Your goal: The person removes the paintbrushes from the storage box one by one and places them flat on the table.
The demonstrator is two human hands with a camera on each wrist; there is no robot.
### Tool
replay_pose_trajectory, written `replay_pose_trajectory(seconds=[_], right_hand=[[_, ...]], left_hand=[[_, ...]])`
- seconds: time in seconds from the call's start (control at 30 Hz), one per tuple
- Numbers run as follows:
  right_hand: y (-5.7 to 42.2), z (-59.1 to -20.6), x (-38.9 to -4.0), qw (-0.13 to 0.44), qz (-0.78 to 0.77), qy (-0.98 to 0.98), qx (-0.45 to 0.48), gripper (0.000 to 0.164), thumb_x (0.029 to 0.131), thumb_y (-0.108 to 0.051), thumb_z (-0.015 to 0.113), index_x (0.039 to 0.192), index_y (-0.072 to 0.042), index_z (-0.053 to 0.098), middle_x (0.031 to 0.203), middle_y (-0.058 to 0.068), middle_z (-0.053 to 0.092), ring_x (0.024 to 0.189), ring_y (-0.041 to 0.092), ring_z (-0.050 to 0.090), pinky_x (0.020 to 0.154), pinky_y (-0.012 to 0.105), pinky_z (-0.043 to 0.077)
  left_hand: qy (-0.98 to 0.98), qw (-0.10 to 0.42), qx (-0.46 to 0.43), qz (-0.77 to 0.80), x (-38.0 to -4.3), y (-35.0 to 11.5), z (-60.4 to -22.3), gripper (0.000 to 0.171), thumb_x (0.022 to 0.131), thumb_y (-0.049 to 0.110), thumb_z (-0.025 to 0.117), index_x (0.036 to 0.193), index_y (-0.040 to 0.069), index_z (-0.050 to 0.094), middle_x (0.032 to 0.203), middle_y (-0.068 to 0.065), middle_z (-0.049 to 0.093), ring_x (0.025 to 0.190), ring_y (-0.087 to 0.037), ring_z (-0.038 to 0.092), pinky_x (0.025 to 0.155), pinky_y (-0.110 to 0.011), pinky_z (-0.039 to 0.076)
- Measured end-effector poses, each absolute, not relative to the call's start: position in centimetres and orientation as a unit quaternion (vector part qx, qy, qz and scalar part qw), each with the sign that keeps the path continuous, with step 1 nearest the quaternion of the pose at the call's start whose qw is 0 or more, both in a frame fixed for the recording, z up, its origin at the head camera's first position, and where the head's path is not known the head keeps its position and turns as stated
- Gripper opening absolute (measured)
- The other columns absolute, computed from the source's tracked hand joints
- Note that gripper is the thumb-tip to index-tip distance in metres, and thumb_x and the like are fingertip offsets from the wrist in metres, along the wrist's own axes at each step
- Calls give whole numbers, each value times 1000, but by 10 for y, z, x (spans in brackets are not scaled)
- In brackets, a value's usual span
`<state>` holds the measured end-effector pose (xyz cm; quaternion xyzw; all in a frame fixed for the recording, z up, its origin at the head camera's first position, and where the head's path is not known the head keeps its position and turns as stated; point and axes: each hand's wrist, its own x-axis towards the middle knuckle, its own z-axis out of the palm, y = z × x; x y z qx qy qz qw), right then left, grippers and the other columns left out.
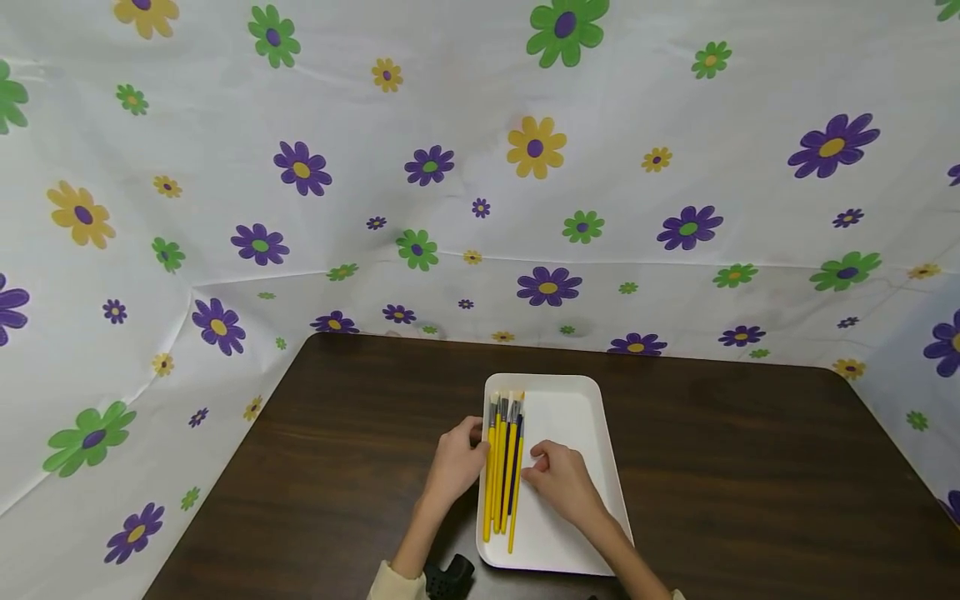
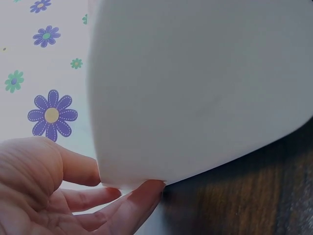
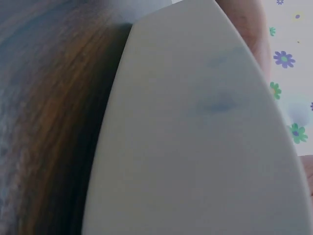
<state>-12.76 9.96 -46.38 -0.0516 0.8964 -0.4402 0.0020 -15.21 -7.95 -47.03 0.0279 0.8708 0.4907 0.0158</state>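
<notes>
A white rectangular tray (image 1: 561,533) lies on the table with several paintbrushes (image 1: 501,475) side by side along its left side. Most brush handles are yellow, a couple are dark, and all the bristles point to the far end. My left hand (image 1: 455,460) is at the tray's left rim, its thumb beside the leftmost brush. In the left wrist view, thumb and fingers pinch the tray's edge. Over the tray floor is my right hand (image 1: 562,483), fingers loosely bent, thumb tip right at the rightmost brush. The tray's outer wall (image 3: 190,147) hides most of the right hand in the right wrist view.
The dark wooden table (image 1: 750,467) extends on both sides of the tray. Behind and beside it hangs a white cloth (image 1: 480,108) with printed flowers. A black device (image 1: 450,577) sits near the left sleeve (image 1: 396,583), just off the tray's near left corner.
</notes>
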Motion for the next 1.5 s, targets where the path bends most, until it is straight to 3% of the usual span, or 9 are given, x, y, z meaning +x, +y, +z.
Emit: replay_pose_trajectory(seconds=[0.63,0.9,1.1,1.27,1.5], right_hand=[[79,-467,-131,20,-437,897,-53,34,81,7,77,110,17,63,66,1,57,56,11,51,50,24,43],[70,-467,-132,55,-426,902,-42,42,85,5,76,120,18,58,63,2,57,52,12,53,48,25,43],[66,-466,-133,70,-421,904,-30,44,86,4,74,123,18,55,72,8,61,56,15,55,49,26,45],[63,-466,-135,63,-406,911,-31,39,86,4,76,117,17,54,80,14,64,61,17,57,51,27,46],[60,-468,-134,61,-399,914,-32,22,86,4,74,89,7,52,68,9,53,52,14,51,44,21,38]], left_hand=[[850,34,38,525,-152,-83,-472,33,99,1,62,131,-6,62,105,-19,68,74,-23,69,53,-31,57],[857,28,37,513,-152,-82,-471,33,98,1,64,130,-6,63,105,-20,68,73,-22,67,52,-31,57],[862,26,40,505,-152,-81,-471,33,98,0,63,130,-7,62,105,-21,68,76,-23,68,53,-32,58],[866,19,46,498,-152,-80,-470,32,97,0,63,128,-8,63,103,-20,69,77,-24,68,54,-32,57],[874,7,47,483,-153,-80,-471,32,96,-1,63,127,-8,64,103,-21,70,79,-25,68,57,-33,57]])
